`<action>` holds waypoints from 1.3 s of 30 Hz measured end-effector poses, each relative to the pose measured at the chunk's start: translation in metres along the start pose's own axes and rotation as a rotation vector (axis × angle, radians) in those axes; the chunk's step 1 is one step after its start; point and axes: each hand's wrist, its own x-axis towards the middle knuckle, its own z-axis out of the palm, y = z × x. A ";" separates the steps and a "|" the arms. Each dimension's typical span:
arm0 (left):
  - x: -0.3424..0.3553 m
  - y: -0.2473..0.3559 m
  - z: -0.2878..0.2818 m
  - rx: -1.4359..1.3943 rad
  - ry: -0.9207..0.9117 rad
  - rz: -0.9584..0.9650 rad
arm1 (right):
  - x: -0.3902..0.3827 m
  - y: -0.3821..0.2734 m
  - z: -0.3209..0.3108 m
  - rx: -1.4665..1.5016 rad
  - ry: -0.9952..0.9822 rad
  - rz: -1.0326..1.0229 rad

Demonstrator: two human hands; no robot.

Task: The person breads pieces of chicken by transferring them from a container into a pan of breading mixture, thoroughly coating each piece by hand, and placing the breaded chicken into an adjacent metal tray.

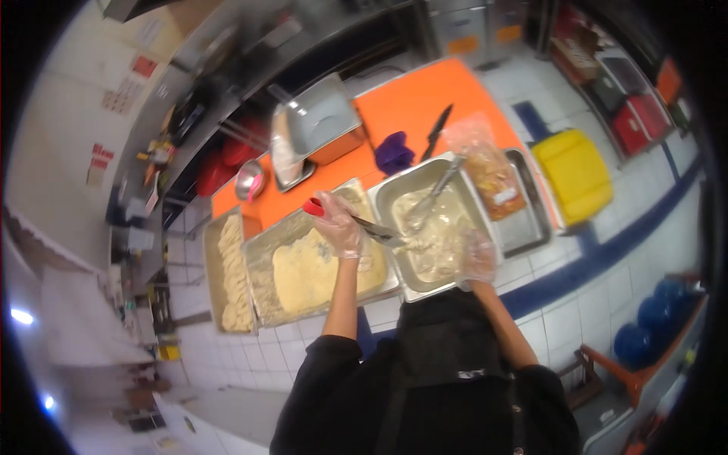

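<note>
My left hand [339, 227], in a clear plastic glove, is closed around red-handled metal tongs [379, 233]. Their far end reaches over the left rim of a deep steel pan [485, 205] of pale, wet batter [447, 216] with coated pieces in it. At the pan's near right side is my right hand [478, 258], gloved too; blur hides its fingers and anything in them. A metal whisk [426, 208] leans in the batter, its handle toward the far right corner. Left of this pan, beneath my left wrist, a wide tray [262, 265] holds a bed of pale yellow flour [311, 273].
Breaded pieces fill a narrow pan [224, 296] at far left. Behind lie a steel container [322, 121], a small bowl [249, 180], a purple cloth [394, 154] and a black knife [437, 133] on the orange table [425, 87]. Rightward are a bagged food package [493, 178] and a yellow bin [574, 176].
</note>
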 end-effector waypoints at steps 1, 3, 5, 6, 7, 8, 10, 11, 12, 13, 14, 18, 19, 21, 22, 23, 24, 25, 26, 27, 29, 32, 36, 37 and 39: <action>0.007 0.020 -0.010 0.012 0.020 0.004 | 0.002 -0.006 -0.010 -0.042 0.001 0.079; 0.022 0.057 -0.034 0.098 0.062 0.169 | 0.006 -0.012 -0.011 -0.012 0.029 0.019; 0.026 0.080 -0.060 0.182 0.105 0.311 | 0.009 -0.023 -0.014 -0.028 0.026 -0.008; 0.023 0.085 -0.071 0.246 0.125 0.446 | 0.008 -0.025 -0.014 -0.021 0.011 -0.012; 0.016 0.080 -0.083 0.254 0.134 0.449 | 0.008 -0.027 -0.016 -0.005 -0.001 0.000; 0.008 0.061 -0.101 0.320 0.043 0.454 | 0.010 -0.028 -0.016 0.013 -0.011 0.009; -0.014 0.004 -0.141 0.531 -0.069 0.249 | 0.014 -0.028 -0.012 0.071 0.002 0.009; -0.031 -0.020 -0.161 0.675 -0.087 0.033 | 0.012 -0.027 -0.010 0.120 0.016 0.020; -0.051 -0.026 -0.172 0.672 -0.094 0.029 | 0.008 -0.020 -0.010 0.115 0.018 0.025; -0.065 -0.031 -0.180 0.778 -0.101 0.067 | 0.008 -0.013 -0.008 0.085 0.001 0.030; -0.072 -0.029 -0.182 0.889 -0.100 0.101 | 0.008 -0.013 -0.007 0.056 -0.026 0.031; -0.080 0.016 -0.149 0.337 0.040 -0.118 | 0.011 -0.022 -0.018 -0.119 -0.026 0.070; -0.074 0.033 -0.129 0.294 0.035 -0.100 | 0.011 -0.023 -0.019 -0.094 -0.023 0.055; -0.065 0.047 -0.095 0.153 0.062 -0.104 | 0.008 -0.024 -0.015 -0.097 0.006 0.043; -0.062 0.040 -0.077 0.118 0.042 -0.119 | 0.008 -0.023 -0.012 -0.105 0.006 0.064; -0.055 0.033 -0.058 0.020 0.052 -0.131 | 0.009 -0.027 -0.011 -0.107 0.006 0.080; -0.049 0.027 -0.037 -0.078 0.062 -0.144 | 0.007 -0.030 -0.015 -0.132 0.033 0.085; -0.043 0.015 -0.019 -0.102 0.042 -0.166 | 0.009 -0.039 -0.014 -0.115 0.019 0.147; -0.039 -0.003 -0.001 -0.125 0.024 -0.187 | 0.010 -0.046 -0.013 -0.095 0.003 0.206; -0.034 -0.033 0.014 -0.196 -0.040 -0.218 | 0.008 -0.047 -0.009 -0.144 0.043 0.174; -0.029 -0.080 0.036 -0.085 -0.088 -0.179 | 0.002 -0.054 0.003 -0.181 0.092 0.178; -0.025 -0.143 0.028 0.233 -0.120 -0.011 | -0.003 -0.107 0.022 -0.053 0.023 0.167; -0.037 -0.105 -0.029 0.009 -0.354 -0.314 | -0.028 -0.148 0.050 -0.025 -0.151 0.125; -0.035 -0.109 -0.059 -0.110 -0.383 -0.376 | -0.036 -0.149 0.070 -0.018 -0.220 0.006; -0.027 -0.115 -0.133 0.051 -0.465 -0.501 | -0.048 -0.159 0.108 -0.253 -0.450 -0.213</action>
